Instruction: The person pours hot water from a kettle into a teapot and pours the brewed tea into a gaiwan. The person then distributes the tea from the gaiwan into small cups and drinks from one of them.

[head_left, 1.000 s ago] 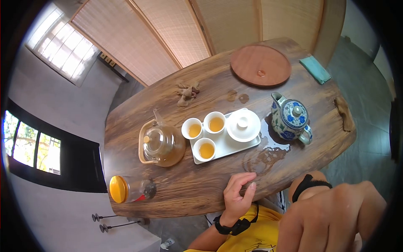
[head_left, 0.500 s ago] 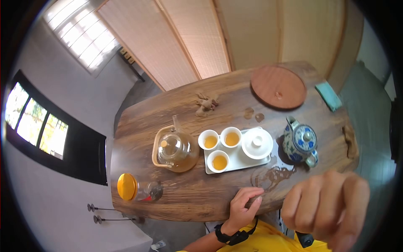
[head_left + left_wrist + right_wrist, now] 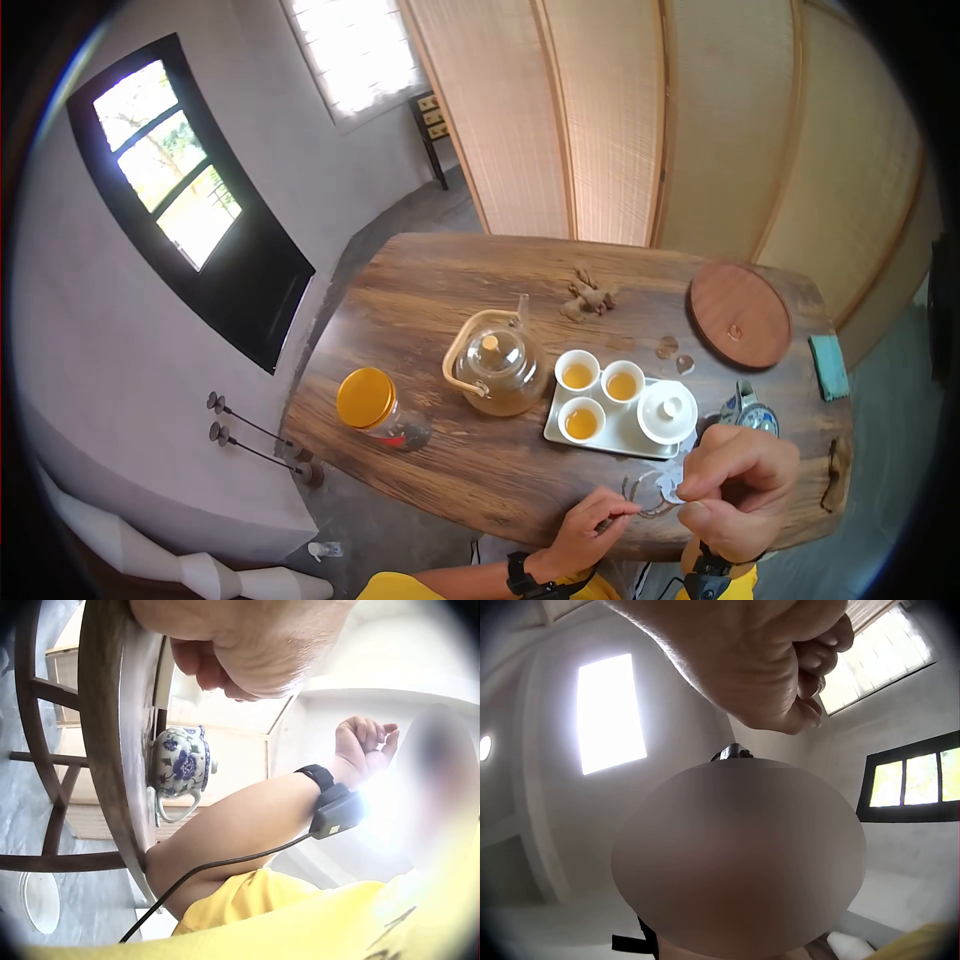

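Observation:
My right hand (image 3: 742, 490) is raised close to the head camera, its fingers curled and nothing visible between thumb and forefinger. It overlaps the blue-and-white teapot (image 3: 752, 415), which stands on the table behind it. In the left wrist view, the same hand (image 3: 364, 744) is up at head height. Resting at the table's near edge is my left hand (image 3: 592, 528), its fingers loosely bent. Beyond it lies a white tray (image 3: 625, 440) carrying three cups of amber tea, one of them this cup (image 3: 581, 421), and a lidded white gaiwan (image 3: 667, 412).
A glass teapot (image 3: 500, 375) with a wooden handle stands left of the tray, near a yellow-lidded jar (image 3: 368, 400). Farther back are a brown figurine (image 3: 588, 300), a round wooden tray (image 3: 738, 315) and a teal cloth (image 3: 829, 367). Spilled water (image 3: 655, 485) wets the table by the hands.
The head view has tilted up, so the table sits lower and farther right. My right hand has turned from a back-of-hand fist to show thumb and forefinger. The left hand stays at the edge.

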`<action>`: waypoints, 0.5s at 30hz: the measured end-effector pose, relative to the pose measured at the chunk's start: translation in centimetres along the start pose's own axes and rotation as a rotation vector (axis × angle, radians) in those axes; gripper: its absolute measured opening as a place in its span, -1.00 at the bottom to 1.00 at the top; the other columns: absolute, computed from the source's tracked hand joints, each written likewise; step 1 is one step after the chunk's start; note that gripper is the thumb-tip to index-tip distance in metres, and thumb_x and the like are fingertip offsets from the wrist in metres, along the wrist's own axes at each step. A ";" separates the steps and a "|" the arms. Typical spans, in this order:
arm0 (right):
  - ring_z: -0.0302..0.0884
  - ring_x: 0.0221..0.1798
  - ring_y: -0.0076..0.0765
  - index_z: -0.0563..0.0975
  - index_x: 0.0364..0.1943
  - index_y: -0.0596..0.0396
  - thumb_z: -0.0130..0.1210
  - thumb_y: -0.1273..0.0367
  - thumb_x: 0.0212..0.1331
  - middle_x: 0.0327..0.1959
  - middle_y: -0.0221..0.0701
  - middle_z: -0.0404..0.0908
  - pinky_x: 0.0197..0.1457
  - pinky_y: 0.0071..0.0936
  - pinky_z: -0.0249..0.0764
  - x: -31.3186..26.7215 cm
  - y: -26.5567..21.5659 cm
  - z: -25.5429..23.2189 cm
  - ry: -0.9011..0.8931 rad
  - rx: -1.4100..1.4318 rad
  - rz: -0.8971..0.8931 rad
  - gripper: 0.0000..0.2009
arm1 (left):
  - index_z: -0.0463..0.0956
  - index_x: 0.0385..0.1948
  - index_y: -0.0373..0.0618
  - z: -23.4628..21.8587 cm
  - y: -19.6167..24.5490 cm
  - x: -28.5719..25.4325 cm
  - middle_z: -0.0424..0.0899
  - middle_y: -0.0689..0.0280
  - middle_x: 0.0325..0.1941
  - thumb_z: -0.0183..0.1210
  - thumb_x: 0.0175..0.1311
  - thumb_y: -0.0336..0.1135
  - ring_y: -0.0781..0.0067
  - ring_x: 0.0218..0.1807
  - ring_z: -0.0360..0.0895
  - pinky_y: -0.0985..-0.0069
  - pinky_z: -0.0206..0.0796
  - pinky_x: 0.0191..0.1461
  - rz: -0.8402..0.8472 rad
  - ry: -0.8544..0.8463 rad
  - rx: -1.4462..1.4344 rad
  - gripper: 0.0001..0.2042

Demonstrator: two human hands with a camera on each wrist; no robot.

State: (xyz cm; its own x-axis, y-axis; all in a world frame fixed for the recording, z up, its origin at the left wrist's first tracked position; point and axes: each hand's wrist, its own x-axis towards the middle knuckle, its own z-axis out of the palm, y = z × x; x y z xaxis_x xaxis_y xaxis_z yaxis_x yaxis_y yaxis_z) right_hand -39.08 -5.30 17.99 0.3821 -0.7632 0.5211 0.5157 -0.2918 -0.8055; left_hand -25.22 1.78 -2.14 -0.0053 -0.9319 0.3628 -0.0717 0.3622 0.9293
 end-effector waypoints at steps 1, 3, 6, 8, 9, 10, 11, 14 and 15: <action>0.30 -0.57 -0.56 0.62 -0.32 0.32 0.28 0.64 -0.02 -0.54 -0.36 0.49 -0.50 -0.57 0.15 0.1 0.0 0.1 0.030 -0.129 -0.010 -0.85 | 0.66 -0.04 -0.17 0.1 -0.3 -0.1 0.60 0.24 -0.15 0.21 0.31 -0.63 0.41 -0.18 0.57 0.56 0.43 -0.12 0.014 0.013 0.009 -0.76; 0.34 -0.51 -0.55 0.64 -0.32 0.29 0.28 0.64 -0.04 -0.51 -0.38 0.49 -0.45 -0.60 0.18 0.5 0.3 0.4 0.042 -0.246 -0.043 -0.85 | 0.66 -0.01 -0.15 0.0 -0.7 -0.1 0.59 0.25 -0.14 0.20 0.31 -0.63 0.43 -0.17 0.57 0.58 0.43 -0.11 0.069 0.005 0.042 -0.74; 0.40 -0.35 -0.54 0.68 -0.28 0.16 0.17 0.68 0.01 -0.31 -0.38 0.51 -0.34 -0.62 0.25 0.6 0.3 1.0 0.115 -0.395 0.013 -0.79 | 0.67 -0.08 -0.13 0.2 -0.4 0.1 0.58 0.22 -0.23 0.20 0.26 -0.60 0.29 -0.19 0.54 0.43 0.40 -0.09 0.123 0.055 0.133 -0.76; 0.40 -0.36 -0.53 0.68 -0.28 0.14 0.15 0.70 0.00 -0.31 -0.38 0.50 -0.34 -0.61 0.25 0.8 0.9 1.0 0.066 -0.579 -0.060 -0.76 | 0.68 -0.18 -0.11 -0.2 -0.4 0.2 0.58 0.19 -0.26 0.21 0.13 -0.62 0.10 -0.14 0.53 0.29 0.40 -0.04 0.116 0.002 0.162 -0.75; 0.40 -0.37 -0.52 0.68 -0.28 0.12 0.13 0.73 -0.01 -0.30 -0.38 0.50 -0.34 -0.61 0.26 1.0 1.1 1.0 0.025 -0.767 -0.116 -0.73 | 0.68 -0.18 -0.11 -0.3 -0.4 0.3 0.58 0.19 -0.26 0.21 0.13 -0.62 0.10 -0.14 0.53 0.29 0.40 -0.04 0.125 0.001 0.167 -0.75; 0.44 -0.39 -0.46 0.68 -0.25 0.12 0.15 0.72 -0.02 -0.32 -0.36 0.51 -0.37 -0.56 0.30 1.0 1.0 1.3 0.016 -0.848 -0.095 -0.72 | 0.68 -0.19 -0.12 -0.3 -0.1 0.1 0.57 0.20 -0.27 0.20 0.16 -0.63 0.13 -0.16 0.52 0.31 0.39 -0.06 0.093 0.002 0.117 -0.77; 0.44 -0.39 -0.46 0.68 -0.25 0.12 0.15 0.72 -0.02 -0.32 -0.36 0.51 -0.37 -0.56 0.30 1.0 1.3 1.6 0.020 -0.846 -0.096 -0.72 | 0.67 -0.20 -0.13 -0.3 0.0 -0.1 0.57 0.21 -0.27 0.19 0.19 -0.63 0.16 -0.17 0.52 0.34 0.38 -0.08 0.059 0.002 0.066 -0.79; 0.57 -0.41 -0.33 0.69 -0.22 0.12 0.27 0.64 0.02 -0.40 -0.33 0.57 -0.41 -0.47 0.41 1.5 2.3 2.1 -0.151 -0.950 -0.102 -0.77 | 0.67 -0.18 -0.15 -0.5 -0.7 -0.8 0.56 0.24 -0.27 0.21 0.27 -0.59 0.24 -0.18 0.51 0.39 0.36 -0.11 0.043 0.079 -0.068 -0.83; 0.57 -0.41 -0.33 0.69 -0.22 0.12 0.27 0.64 0.02 -0.40 -0.33 0.57 -0.41 -0.47 0.41 1.5 2.5 2.3 -0.153 -0.941 -0.106 -0.77 | 0.67 -0.18 -0.15 -1.0 -0.8 -0.9 0.56 0.24 -0.27 0.21 0.27 -0.59 0.24 -0.18 0.51 0.39 0.36 -0.11 0.043 0.083 -0.059 -0.83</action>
State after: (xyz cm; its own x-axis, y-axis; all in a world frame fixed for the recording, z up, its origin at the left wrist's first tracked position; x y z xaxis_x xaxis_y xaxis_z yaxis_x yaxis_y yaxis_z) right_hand -35.46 -5.87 17.39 0.4991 -0.6418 0.5822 -0.2481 -0.7496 -0.6136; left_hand -24.19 2.33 -3.09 0.0757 -0.9112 0.4049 -0.0144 0.4051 0.9142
